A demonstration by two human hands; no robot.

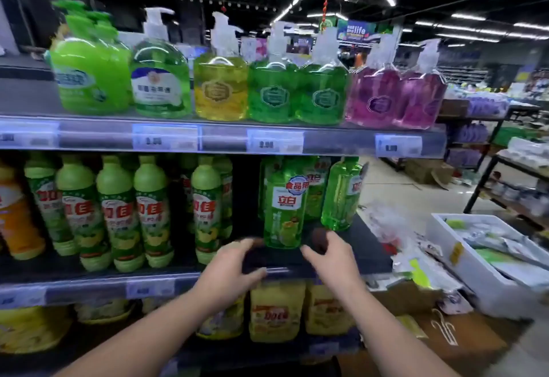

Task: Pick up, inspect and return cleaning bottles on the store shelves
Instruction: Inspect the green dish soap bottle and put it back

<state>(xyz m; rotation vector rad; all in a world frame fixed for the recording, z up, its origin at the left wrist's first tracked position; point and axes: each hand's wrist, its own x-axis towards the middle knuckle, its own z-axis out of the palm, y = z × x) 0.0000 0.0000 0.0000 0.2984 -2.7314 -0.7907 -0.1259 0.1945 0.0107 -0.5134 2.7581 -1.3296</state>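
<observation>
A clear green dish-soap bottle point(283, 207) with a red-and-white label stands upright near the front of the middle shelf point(297, 263). My left hand point(234, 266) hovers just below and left of its base, fingers spread and blurred. On the other side, my right hand point(329, 255) is just below and right of the base, fingers apart. Neither hand touches the bottle, and both hold nothing.
Pump bottles in green point(92, 76), yellow point(221, 88) and purple point(395, 97) line the top shelf. Green-capped bottles point(116, 213) fill the middle shelf's left. Yellow refill pouches point(276, 314) sit below. At the right stand a white bin point(475, 269) and cardboard boxes point(451, 344).
</observation>
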